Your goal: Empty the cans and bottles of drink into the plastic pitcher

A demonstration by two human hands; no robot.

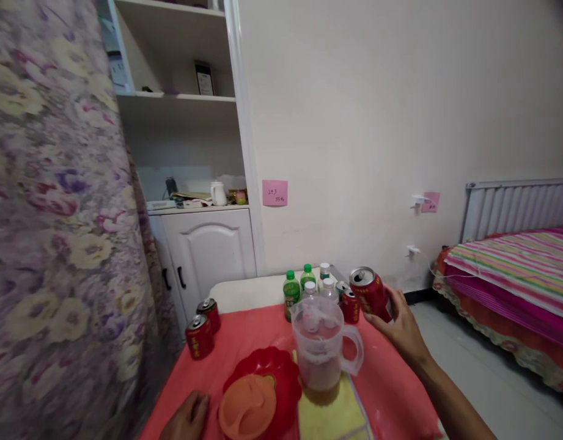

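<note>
left hand (pixel 186 418), tilted metal can (pixel 369 294)

The pitcher (pixel 318 362) is translucent whitish. Right of the pitcher, the raised can (pixel 369 296) is red with gold characters. Left of the pitcher, the tray (pixel 287 386) is red, the bowl (pixel 249 406) orange. Beneath the pitcher, the mat (pixel 331 417) is yellow. Behind it, the bottle caps (pixel 290 275) are green or white. Far left, the curtain (pixel 65 183) is floral on mauve.
</note>
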